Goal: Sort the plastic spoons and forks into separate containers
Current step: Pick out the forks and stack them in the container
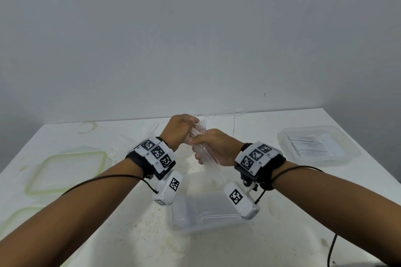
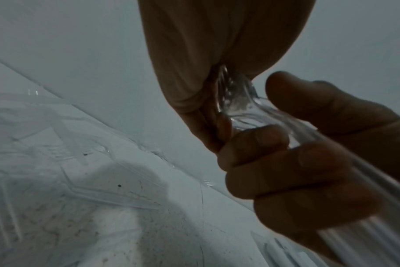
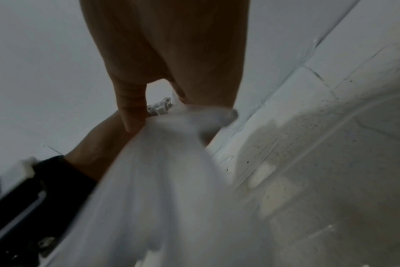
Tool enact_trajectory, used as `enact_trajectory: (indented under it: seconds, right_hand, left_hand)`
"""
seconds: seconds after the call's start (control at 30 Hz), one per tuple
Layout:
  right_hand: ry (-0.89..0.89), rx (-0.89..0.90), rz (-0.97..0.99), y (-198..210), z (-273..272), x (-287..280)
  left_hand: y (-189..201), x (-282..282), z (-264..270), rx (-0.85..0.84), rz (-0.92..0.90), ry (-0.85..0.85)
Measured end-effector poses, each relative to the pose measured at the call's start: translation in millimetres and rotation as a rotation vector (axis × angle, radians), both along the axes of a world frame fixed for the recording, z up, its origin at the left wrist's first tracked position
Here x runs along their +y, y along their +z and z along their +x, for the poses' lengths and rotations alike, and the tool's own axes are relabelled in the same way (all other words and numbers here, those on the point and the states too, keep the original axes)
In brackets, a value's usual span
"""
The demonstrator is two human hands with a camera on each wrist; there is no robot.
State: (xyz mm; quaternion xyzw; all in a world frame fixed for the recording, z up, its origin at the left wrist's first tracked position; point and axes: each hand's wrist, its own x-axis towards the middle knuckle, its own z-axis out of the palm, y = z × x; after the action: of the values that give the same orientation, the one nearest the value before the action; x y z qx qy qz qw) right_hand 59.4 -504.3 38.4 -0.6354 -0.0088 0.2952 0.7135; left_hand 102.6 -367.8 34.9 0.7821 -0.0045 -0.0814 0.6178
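Note:
Both hands meet above the middle of the table on one bundle of clear plastic cutlery (image 1: 202,147). My right hand (image 1: 204,151) grips the handles, its fingers (image 2: 286,171) curled round them. My left hand (image 1: 188,128) pinches the bundle's upper end (image 2: 235,101), where thin tine-like tips show in the head view. In the right wrist view the bundle (image 3: 171,180) is a white blur below my right hand (image 3: 149,112). A clear container (image 1: 180,221) stands at the front centre under the hands, with some cutlery in it. A second clear container (image 1: 286,136) at the right holds stacked cutlery.
Loose clear forks (image 1: 143,129) lie on the white table (image 1: 249,132) behind and left of the hands, more along the far edge (image 1: 227,114). Two green-rimmed lids (image 1: 67,169) lie at the left. A black cable (image 1: 332,249) runs off the front right.

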Motion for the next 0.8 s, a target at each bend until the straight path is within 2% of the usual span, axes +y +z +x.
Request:
enact_trajectory:
  seconds: [0.17,0.3,0.37,0.43,0.5,0.6,0.7,0.8]
  right_hand:
    - [0.052,-0.021,0.038,-2.3,-2.5,1.5]
    - [-0.046,-0.099,0.044,-11.2,1.6,1.9]
    - [-0.067,-0.125,0.074,-12.4,2.1,3.1]
    - [-0.067,-0.139,0.095,-10.8,2.1,4.8]
    - [-0.062,-0.124,0.081,-8.3,2.0,7.3]
    - [-0.052,-0.132,-0.044,-6.8,0.3,12.6]
    - [-0.056,-0.175,-0.148,-9.1,0.6,14.6]
    - [-0.022,-0.202,-0.153,-8.9,1.6,11.1]
  left_hand:
    - [-4.0,-9.1,-4.5,-0.045,0.029,0.089]
    - [-1.3,-11.3,-5.0,0.116,-0.24,-0.024]
    - [-0.8,-9.1,-7.9,0.193,-0.294,-0.041]
    - [-0.1,-7.5,-12.2,0.222,-0.304,-0.05]
    - [0.4,-6.1,-12.3,0.174,-0.278,-0.027]
    - [-2.2,-6.8,-6.7,0.119,-0.194,0.037]
    - [-2.2,-9.1,-8.5,0.101,-0.177,-0.095]
    - [1.3,-6.2,-10.3,0.077,-0.179,-0.202]
